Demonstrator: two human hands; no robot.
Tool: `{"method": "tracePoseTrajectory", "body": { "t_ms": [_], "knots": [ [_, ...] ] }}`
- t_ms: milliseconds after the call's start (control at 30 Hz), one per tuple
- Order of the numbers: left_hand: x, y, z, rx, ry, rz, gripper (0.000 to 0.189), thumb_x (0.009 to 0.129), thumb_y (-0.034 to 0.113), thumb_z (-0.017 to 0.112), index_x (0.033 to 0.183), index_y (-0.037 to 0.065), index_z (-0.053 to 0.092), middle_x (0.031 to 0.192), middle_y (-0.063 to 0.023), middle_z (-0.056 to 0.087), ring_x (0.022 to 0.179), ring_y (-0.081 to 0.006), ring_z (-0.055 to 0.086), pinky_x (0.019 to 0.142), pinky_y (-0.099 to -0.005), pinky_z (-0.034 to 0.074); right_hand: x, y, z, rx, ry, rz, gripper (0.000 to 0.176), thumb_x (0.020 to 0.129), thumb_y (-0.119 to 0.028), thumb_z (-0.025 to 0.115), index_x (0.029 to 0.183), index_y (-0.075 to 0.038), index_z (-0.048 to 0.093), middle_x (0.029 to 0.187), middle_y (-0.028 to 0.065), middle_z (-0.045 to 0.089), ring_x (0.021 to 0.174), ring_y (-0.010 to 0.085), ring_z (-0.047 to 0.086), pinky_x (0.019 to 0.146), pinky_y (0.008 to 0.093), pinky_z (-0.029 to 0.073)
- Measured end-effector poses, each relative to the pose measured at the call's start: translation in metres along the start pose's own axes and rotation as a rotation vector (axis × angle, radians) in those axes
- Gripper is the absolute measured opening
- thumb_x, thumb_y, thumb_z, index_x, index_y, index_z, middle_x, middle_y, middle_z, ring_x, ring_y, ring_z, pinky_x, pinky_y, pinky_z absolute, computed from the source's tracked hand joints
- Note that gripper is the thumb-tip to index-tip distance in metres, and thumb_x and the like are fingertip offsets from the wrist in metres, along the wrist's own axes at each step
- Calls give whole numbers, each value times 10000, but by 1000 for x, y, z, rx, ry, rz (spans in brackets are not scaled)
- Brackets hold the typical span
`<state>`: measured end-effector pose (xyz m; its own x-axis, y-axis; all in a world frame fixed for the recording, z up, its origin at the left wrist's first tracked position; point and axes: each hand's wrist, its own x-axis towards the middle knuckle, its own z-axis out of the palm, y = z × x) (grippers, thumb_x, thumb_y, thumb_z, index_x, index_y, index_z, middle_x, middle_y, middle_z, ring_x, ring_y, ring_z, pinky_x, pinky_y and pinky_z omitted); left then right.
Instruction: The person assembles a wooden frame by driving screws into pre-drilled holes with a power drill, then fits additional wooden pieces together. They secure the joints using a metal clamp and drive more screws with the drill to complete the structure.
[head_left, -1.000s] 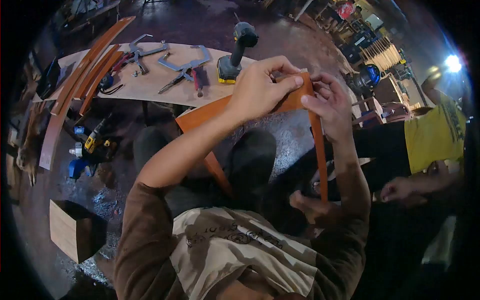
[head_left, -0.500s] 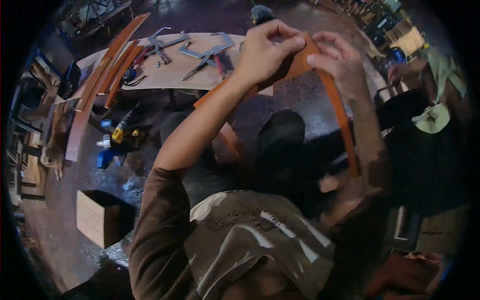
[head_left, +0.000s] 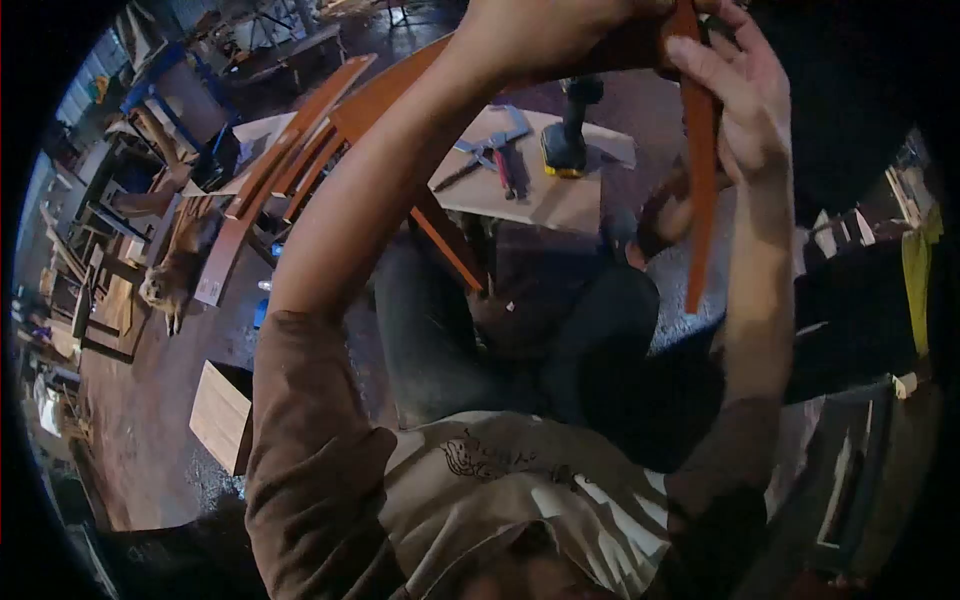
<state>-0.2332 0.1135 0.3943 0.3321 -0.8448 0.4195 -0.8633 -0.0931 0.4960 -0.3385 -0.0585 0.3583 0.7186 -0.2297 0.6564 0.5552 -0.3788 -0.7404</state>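
A reddish-brown wooden piece (head_left: 400, 88) is held up high in front of me, with one leg (head_left: 703, 180) hanging at the right and another (head_left: 446, 238) slanting down behind my left forearm. My left hand (head_left: 545, 38) is closed on its upper part near the top edge, its fingertips partly cut off. At the right corner, my right hand (head_left: 738, 95) grips the piece, thumb on the near face. Behind it, a drill (head_left: 565, 140) stands on the pale board table (head_left: 560, 205), beside a metal clamp (head_left: 500, 150) with red on its handle.
Long reddish wood strips (head_left: 300, 135) lie across the table's left end. On the floor at the lower left stands a pale wooden box (head_left: 222, 415). Wood and frames crowd the far left. A dark area and a yellow-green cloth (head_left: 916, 285) are at the right.
Both hands and the wooden piece appear higher in view, and the piece's left end shows more. The view has shifted; the drill on the table now shows clearly.
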Motion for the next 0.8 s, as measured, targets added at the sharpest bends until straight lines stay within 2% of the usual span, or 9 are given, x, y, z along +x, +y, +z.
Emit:
{"method": "tracePoseTrajectory", "body": {
  "t_ms": [67,167,200,233,300,333,467,533,800],
  "knots": [
    [11,-10,4,23,57,76,360,1029,352,513,1189,62,652,1011,-158,701,832,-282,711,717,-436,565,6,41,-1,174,72,-153,502,862,-29,691,1320,8,490,1187,116,651,1063,196,640,990,319,481],
    [38,-49,22,131,281,340,355,1022,352,525,1181,65,662,1006,-163,707,833,-278,712,723,-430,566,3,77,7,360,103,-207,512,836,-17,713,1304,-10,507,1223,124,623,1160,209,603,1002,318,490],
    [13,4,-6,-48,-5,-97,356,997,345,557,1211,80,661,1047,-172,715,912,-290,703,804,-419,550,5,91,8,388,105,-208,527,852,6,685,1333,-18,471,1231,123,611,1160,213,597,1019,317,478],
    [18,-4,-5,-35,-1,-104,356,997,345,557,1211,80,661,1047,-172,715,912,-290,703,804,-419,550,7,101,13,401,101,-213,527,852,6,685,1333,-18,471,1231,123,611,1160,213,597,1019,317,478],
    [30,-40,10,196,126,114,439,950,419,600,1242,94,645,1178,-200,673,1082,-338,648,916,-470,500,8,118,22,497,131,-178,513,860,3,681,1328,-26,471,1203,111,615,1134,209,604,1004,319,487],
    [34,-68,21,444,535,408,221,802,329,770,951,167,764,876,-19,738,699,-209,693,619,-331,522,10,127,29,515,147,-194,514,857,16,675,1322,-38,463,1184,109,617,1114,206,608,992,326,493],
    [47,-113,29,351,473,417,226,817,276,814,984,132,763,851,-40,745,717,-179,715,655,-295,547,19,164,45,615,153,-145,521,844,66,648,1308,-41,437,1202,111,605,1091,196,610,964,331,499],
    [52,-129,34,385,446,412,227,798,328,813,971,188,768,863,-29,735,721,-210,726,632,-305,552,22,186,47,624,150,-126,522,842,74,639,1308,-40,434,1206,108,600,1098,197,606,969,332,496],
    [62,-170,59,314,425,380,193,799,299,801,948,182,765,867,-12,730,733,-225,712,633,-294,549,22,229,51,623,186,-46,525,835,104,640,1293,-46,434,1186,91,596,1120,185,594,969,319,486]
  ]
}}
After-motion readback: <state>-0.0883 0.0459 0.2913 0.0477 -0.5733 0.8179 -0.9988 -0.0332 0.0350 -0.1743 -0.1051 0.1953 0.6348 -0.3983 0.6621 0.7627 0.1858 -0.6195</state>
